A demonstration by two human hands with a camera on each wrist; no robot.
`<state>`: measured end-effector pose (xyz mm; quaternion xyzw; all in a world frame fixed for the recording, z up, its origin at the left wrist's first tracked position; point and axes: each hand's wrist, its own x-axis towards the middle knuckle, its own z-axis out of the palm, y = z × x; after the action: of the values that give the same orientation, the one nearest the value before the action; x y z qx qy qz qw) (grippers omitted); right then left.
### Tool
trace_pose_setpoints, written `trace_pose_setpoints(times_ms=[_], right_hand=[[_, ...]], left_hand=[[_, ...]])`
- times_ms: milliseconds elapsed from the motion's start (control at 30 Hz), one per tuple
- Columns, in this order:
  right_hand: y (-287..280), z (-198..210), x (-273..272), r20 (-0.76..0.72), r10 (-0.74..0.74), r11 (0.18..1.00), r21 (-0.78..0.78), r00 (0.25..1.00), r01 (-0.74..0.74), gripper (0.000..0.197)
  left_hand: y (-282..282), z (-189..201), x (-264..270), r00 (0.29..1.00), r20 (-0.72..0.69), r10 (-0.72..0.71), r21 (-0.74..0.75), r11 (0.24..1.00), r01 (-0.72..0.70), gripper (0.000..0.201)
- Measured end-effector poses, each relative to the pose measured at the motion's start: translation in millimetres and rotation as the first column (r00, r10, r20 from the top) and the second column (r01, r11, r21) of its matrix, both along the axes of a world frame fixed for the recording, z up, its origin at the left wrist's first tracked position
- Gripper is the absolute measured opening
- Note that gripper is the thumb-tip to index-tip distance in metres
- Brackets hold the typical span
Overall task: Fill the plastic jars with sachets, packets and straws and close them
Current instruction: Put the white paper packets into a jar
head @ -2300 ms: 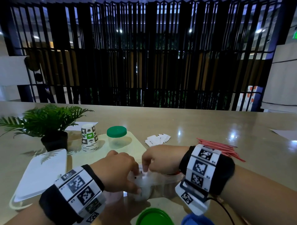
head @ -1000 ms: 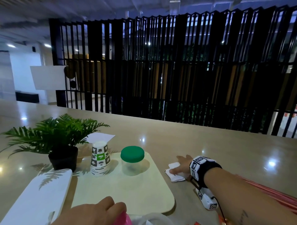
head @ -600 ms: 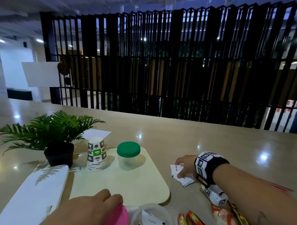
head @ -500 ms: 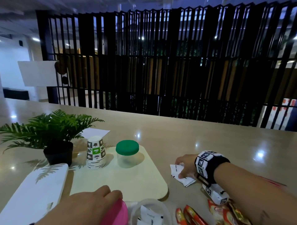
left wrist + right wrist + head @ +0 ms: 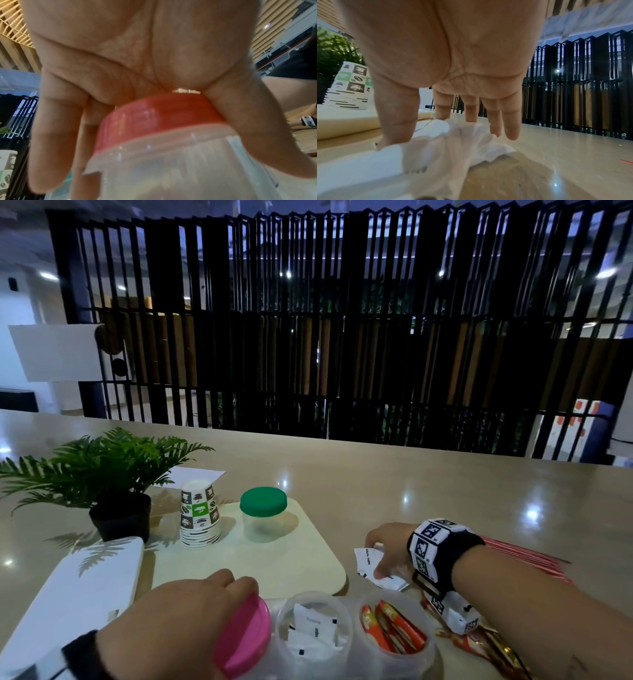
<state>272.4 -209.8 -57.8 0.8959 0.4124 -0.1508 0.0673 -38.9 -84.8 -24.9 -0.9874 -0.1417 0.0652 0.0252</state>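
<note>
- On the table just in front of you, the open jar (image 5: 313, 631) holds a few white sachets, and it has no lid yet.
- Just to its right, a second open jar (image 5: 394, 638) holds red packets.
- Beside the board (image 5: 246, 556), your right hand (image 5: 387, 553) is spread over a small pile of white sachets (image 5: 368, 559). The thumb and fingers press on the pile and bunch it up. The wrist view shows them close around it, but I cannot tell if the pile is off the table.
- A second ago this hand lay farther out on the same pile. Now the pile is pulled nearer to you and looks crumpled. I think that means you are ready to carry more sachets to the open jar.
- Your left hand (image 5: 178, 621) sits on the pink lid (image 5: 245, 638) of another jar, with thumb and fingers curled down its sides. It has stayed there, holding that jar steady.
- The red straws (image 5: 527, 559) lie on the table behind your right wrist, not in any jar.
- More packets (image 5: 479, 645) lie loose under your right arm.
- Farther back, a jar with a green lid (image 5: 263, 501) stands on the board. It is already closed and looks almost empty.
- A stack of paper cups (image 5: 199, 518) and a small plant (image 5: 102, 474) stand to the left.
</note>
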Motion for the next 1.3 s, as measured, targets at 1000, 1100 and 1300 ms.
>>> trace_pose_setpoints(times_ms=[1000, 1100, 1300], right_hand=[[-6.0, 2.5, -1.8, -0.032, 0.07, 0.996, 0.053, 0.997, -0.068, 0.028], [-8.8, 7.4, 1.5, -0.091, 0.05, 0.988, 0.153, 0.995, -0.036, 0.024], [-20.5, 45.4, -9.5, -0.045, 0.086, 0.917, 0.395, 0.995, -0.061, 0.011]], left_hand=[[-24.0, 14.1, -1.8, 0.999, -0.036, -0.018, -0.029, 0.999, 0.017, 0.094], [-26.5, 18.5, 1.8, 0.999, -0.024, -0.044, -0.058, 0.997, 0.043, 0.098], [-19.4, 63.4, 35.0, 0.992, 0.116, -0.055, -0.198, 0.977, 0.077, 0.082]])
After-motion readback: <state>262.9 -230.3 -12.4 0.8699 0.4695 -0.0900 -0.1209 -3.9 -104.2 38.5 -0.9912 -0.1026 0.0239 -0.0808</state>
